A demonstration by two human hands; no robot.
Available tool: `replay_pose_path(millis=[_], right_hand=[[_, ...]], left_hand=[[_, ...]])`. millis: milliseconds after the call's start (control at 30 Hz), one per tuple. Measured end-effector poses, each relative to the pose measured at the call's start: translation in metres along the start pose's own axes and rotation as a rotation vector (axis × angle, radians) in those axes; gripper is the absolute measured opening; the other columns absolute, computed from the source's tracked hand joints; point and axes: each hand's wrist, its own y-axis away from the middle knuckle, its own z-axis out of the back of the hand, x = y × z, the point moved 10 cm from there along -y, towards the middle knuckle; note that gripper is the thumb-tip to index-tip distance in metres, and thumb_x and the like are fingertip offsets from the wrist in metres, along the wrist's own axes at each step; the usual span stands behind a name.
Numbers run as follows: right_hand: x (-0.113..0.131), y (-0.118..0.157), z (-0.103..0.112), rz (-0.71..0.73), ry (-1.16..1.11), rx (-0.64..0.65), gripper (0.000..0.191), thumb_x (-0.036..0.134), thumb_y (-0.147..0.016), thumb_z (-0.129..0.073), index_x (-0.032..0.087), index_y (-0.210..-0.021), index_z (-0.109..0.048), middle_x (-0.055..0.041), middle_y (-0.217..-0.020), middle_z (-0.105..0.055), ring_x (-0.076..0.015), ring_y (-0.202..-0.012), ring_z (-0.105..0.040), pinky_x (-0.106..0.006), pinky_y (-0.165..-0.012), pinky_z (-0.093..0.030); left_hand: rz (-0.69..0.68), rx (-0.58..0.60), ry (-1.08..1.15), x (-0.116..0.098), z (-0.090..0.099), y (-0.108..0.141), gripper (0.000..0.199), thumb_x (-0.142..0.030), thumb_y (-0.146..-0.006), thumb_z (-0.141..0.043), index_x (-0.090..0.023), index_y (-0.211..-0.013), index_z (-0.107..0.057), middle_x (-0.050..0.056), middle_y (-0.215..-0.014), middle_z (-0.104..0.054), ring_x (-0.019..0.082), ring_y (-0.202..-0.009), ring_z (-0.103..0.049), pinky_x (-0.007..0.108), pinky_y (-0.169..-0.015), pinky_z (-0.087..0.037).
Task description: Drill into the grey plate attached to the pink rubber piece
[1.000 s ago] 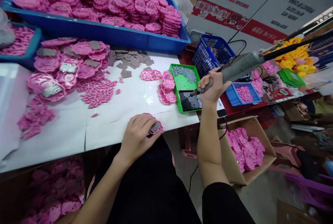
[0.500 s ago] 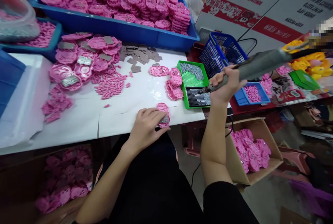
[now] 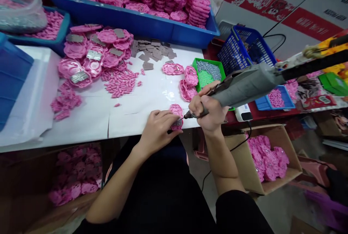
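My left hand point(image 3: 160, 127) grips a pink plastic case part point(image 3: 176, 110) at the table's front edge, thumb below and fingers above. A small grey plate lies on that part, partly under my fingers. My right hand point(image 3: 210, 110) is wrapped round a grey electric screwdriver point(image 3: 244, 85), held slanting. Its bit points left and reaches the grey plate; whether a screw is on the tip is too small to tell. Just beyond, a few more pink case parts point(image 3: 188, 90) lie beside a green tray point(image 3: 209, 76) of screws, which my right hand and the screwdriver partly hide.
A long blue bin point(image 3: 130, 23) of stacked pink parts stands at the back. Grey plates point(image 3: 153, 49), small pink pieces point(image 3: 121, 83) and pink cases point(image 3: 94, 56) cover the table's left half. A blue basket point(image 3: 244, 47) stands right; a cardboard box point(image 3: 293, 161) sits below.
My right hand has brought the screwdriver from above the green tray left and down to the pink case part. My left hand keeps its hold; the view has shifted slightly.
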Motion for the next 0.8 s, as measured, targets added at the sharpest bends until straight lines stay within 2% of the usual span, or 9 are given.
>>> replay_pose_path(millis=[200, 400, 600, 733, 800], right_hand=[[0.001, -0.001, 0.000, -0.019, -0.010, -0.019, 0.021, 0.033, -0.081, -0.077, 0.025, -0.082, -0.058, 0.0111, -0.045, -0.040, -0.0061, -0.034, -0.031, -0.024, -0.038, -0.029], [-0.005, 0.000, 0.002, -0.042, 0.015, -0.038, 0.024, 0.033, -0.080, -0.077, 0.024, -0.083, -0.056, 0.0119, -0.045, -0.039, -0.0059, -0.034, -0.031, -0.023, -0.037, -0.029], [-0.002, -0.003, 0.002, -0.001, 0.039, -0.023, 0.023, 0.036, -0.083, -0.076, 0.025, -0.083, -0.055, 0.0113, -0.045, -0.039, -0.0062, -0.034, -0.030, -0.024, -0.038, -0.029], [0.003, -0.002, -0.002, 0.021, 0.018, -0.001, 0.019, 0.033, -0.084, -0.073, 0.026, -0.084, -0.056, 0.0109, -0.046, -0.038, -0.0064, -0.034, -0.029, -0.024, -0.038, -0.028], [0.007, -0.001, -0.006, 0.023, 0.024, 0.016, 0.022, 0.037, -0.085, -0.075, 0.026, -0.084, -0.055, 0.0110, -0.046, -0.036, -0.0066, -0.034, -0.027, -0.025, -0.037, -0.028]], left_hand=[[0.013, -0.002, 0.003, 0.001, 0.000, 0.000, 0.030, -0.034, -0.093, -0.082, -0.023, -0.118, -0.069, 0.008, -0.119, -0.080, 0.028, -0.120, -0.071, 0.043, -0.100, -0.043], [0.001, 0.000, 0.012, 0.001, 0.001, -0.001, 0.030, -0.032, -0.092, -0.083, -0.023, -0.116, -0.068, 0.007, -0.120, -0.080, 0.027, -0.121, -0.071, 0.043, -0.099, -0.043], [0.019, 0.041, 0.002, 0.002, -0.002, -0.002, 0.031, -0.034, -0.094, -0.081, -0.023, -0.121, -0.067, 0.008, -0.123, -0.078, 0.028, -0.123, -0.068, 0.045, -0.100, -0.043], [0.025, 0.064, -0.031, -0.001, -0.003, -0.006, 0.041, -0.043, -0.094, -0.080, -0.022, -0.127, -0.066, 0.008, -0.126, -0.076, 0.030, -0.121, -0.066, 0.045, -0.099, -0.043], [0.035, 0.050, -0.029, -0.001, -0.002, -0.008, 0.034, -0.043, -0.098, -0.076, -0.023, -0.124, -0.068, 0.008, -0.123, -0.077, 0.028, -0.118, -0.066, 0.044, -0.098, -0.044]])
